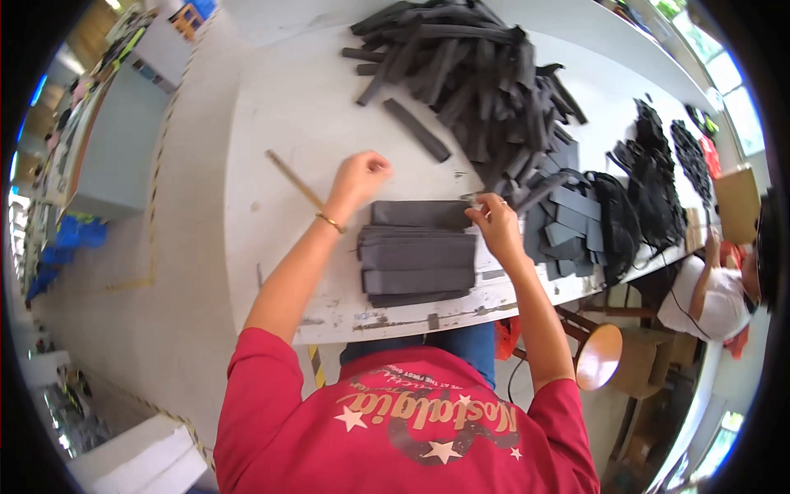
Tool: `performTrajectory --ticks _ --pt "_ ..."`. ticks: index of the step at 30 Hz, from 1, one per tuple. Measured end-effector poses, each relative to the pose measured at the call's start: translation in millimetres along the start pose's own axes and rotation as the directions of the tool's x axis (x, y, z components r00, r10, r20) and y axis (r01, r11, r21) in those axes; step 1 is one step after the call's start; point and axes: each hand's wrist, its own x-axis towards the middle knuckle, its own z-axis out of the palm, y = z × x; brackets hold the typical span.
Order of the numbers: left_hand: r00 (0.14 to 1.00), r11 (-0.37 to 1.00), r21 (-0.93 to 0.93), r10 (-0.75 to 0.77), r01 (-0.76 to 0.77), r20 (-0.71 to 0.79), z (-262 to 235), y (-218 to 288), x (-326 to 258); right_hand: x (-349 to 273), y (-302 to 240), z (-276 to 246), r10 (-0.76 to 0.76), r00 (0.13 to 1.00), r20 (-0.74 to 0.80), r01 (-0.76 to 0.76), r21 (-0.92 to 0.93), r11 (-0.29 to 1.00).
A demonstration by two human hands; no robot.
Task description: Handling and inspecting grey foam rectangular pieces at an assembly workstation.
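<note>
A dark grey fabric strip (420,213) lies flat on the white table, just beyond a stack of similar folded grey pieces (418,272). My right hand (496,224) is closed in a pinch at the strip's right end; a small pale thing shows by its fingertips, too small to name. Above the strip's left end, my left hand (360,177) hangs with its fingers curled in, and nothing shows in them. A thin brownish stick (292,177) lies on the table beside my left wrist, partly hidden by it.
A large heap of dark strips (485,90) covers the far table, with one loose strip (417,130) in front. Flat grey pieces (568,226) and black strapped items (654,181) lie to the right. A stool (599,356) and a seated person (708,296) are at right.
</note>
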Motion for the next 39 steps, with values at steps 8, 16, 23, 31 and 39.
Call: performTrajectory --ticks 8,16,23,31,39 --pt "0.927 0.905 -0.209 -0.374 0.37 0.019 49.0 23.4 91.5 -20.4 83.0 -124.9 0.056 0.912 -0.407 -0.227 -0.385 0.894" --pt "0.943 0.861 -0.411 -0.332 0.301 -0.005 54.5 18.5 98.6 13.8 135.4 -136.6 -0.2 0.96 0.194 0.264 -0.863 0.431" --pt "0.931 0.534 -0.775 -0.313 0.337 0.189 -6.1 22.1 39.4 3.9 119.1 -140.3 -0.337 0.916 0.219 0.338 -0.874 0.348" --pt "0.923 0.291 -0.902 -0.313 0.318 0.224 -7.2 49.1 -16.7 -19.7 50.8 -146.8 -0.173 0.984 -0.052 0.133 -0.44 0.888" --pt "0.939 0.127 -0.931 -0.081 0.342 0.334 19.0 101.1 -59.5 -79.4 -49.2 -101.7 -0.348 0.937 -0.037 0.346 -0.062 0.936"
